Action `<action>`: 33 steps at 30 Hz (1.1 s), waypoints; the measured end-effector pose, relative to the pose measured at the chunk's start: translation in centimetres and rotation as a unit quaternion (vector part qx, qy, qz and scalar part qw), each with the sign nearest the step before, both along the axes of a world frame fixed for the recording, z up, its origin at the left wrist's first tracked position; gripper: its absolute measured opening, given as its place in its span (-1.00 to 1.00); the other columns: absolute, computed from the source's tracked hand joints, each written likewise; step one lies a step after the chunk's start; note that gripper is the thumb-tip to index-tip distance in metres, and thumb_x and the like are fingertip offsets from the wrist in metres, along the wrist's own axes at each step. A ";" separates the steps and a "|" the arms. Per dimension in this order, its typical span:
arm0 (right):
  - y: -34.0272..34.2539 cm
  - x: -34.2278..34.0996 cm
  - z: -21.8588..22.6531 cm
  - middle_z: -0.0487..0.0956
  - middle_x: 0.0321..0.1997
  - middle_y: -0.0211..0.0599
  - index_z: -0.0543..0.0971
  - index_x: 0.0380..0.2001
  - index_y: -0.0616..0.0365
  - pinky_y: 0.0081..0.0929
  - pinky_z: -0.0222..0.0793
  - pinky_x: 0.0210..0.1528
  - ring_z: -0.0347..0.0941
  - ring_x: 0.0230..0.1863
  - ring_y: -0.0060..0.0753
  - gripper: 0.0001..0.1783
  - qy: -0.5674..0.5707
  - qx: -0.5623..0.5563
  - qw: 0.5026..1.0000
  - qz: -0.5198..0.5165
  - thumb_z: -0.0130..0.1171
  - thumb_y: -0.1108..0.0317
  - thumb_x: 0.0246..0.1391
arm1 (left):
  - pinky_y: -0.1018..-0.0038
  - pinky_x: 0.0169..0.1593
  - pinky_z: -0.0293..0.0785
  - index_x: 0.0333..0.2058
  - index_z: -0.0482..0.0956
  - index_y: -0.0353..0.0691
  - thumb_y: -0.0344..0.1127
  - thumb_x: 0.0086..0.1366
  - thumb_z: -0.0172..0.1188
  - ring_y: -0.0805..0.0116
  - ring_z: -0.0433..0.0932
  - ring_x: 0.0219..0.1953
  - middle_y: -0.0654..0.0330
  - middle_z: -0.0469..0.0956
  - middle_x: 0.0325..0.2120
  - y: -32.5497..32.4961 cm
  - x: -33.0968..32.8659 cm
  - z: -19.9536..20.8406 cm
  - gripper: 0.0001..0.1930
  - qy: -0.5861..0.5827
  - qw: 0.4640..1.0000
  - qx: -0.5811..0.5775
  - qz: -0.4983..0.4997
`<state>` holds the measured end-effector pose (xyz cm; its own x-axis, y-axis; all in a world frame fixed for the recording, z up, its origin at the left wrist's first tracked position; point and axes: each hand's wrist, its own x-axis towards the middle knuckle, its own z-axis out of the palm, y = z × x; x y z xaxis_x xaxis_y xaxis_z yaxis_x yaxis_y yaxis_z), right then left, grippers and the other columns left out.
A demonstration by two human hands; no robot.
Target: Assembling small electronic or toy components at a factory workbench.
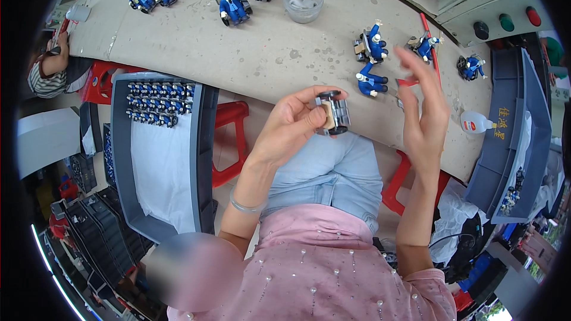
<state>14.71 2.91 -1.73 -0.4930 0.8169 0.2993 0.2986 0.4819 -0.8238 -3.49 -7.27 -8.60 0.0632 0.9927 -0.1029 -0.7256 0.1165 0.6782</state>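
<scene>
In my left hand [292, 123] is a small toy vehicle [338, 113] with black wheels and a tan part, pinched between thumb and fingers above my lap. No blue figure shows on it. My right hand [427, 116] is raised at the table's near edge with its fingers stretched apart, and nothing shows in it. Close to its thumb is a small red thing [407, 82], partly hidden. Left of that hand lie a blue-suited toy figure [370, 81] and another blue figure [373, 43], the farther one beside a wheeled base.
More blue figures [233, 7] with wheeled bases stand along the table [285, 59]. A clear round tub [303, 3] is at the back, a white bottle [476, 122] at the right. Left of me, a grey crate [205, 160] holds rows of figures. Red stools [232, 137] are under the table.
</scene>
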 end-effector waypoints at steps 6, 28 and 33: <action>4.7 -2.8 -0.6 0.44 0.08 -0.11 0.47 0.00 0.18 -0.27 0.20 0.15 0.30 0.12 -0.01 -0.46 -0.098 0.114 0.986 0.077 0.03 0.69 -0.15 | 0.46 -0.25 0.51 0.06 0.35 -0.44 -0.29 0.31 0.08 0.30 0.57 -0.27 0.07 0.54 -0.23 0.5 0.2 1.1 -0.57 0.002 0.999 -0.026 0.021; 7.5 -3.9 -1.5 0.56 -0.15 -0.09 0.55 -0.12 0.17 -0.34 0.40 -0.18 0.50 -0.30 -0.13 -0.70 -0.127 0.214 0.968 0.027 0.11 0.47 0.01 | 0.51 -0.33 0.42 0.06 0.34 -0.51 -0.26 0.29 0.05 0.34 0.51 -0.37 0.11 0.51 -0.35 0.6 -0.2 0.7 -0.54 -0.017 1.000 -0.018 0.003; 7.6 -4.9 -1.3 0.61 -0.36 -0.11 0.60 -0.19 0.26 -0.49 0.39 -0.31 0.51 -0.42 -0.41 -0.72 -0.089 0.028 0.996 -0.004 0.14 0.37 0.03 | 0.51 -0.38 0.35 0.04 0.33 -0.56 -0.30 0.25 0.06 0.34 0.46 -0.43 0.13 0.51 -0.34 0.5 -0.3 0.6 -0.52 -0.033 0.999 -0.032 0.010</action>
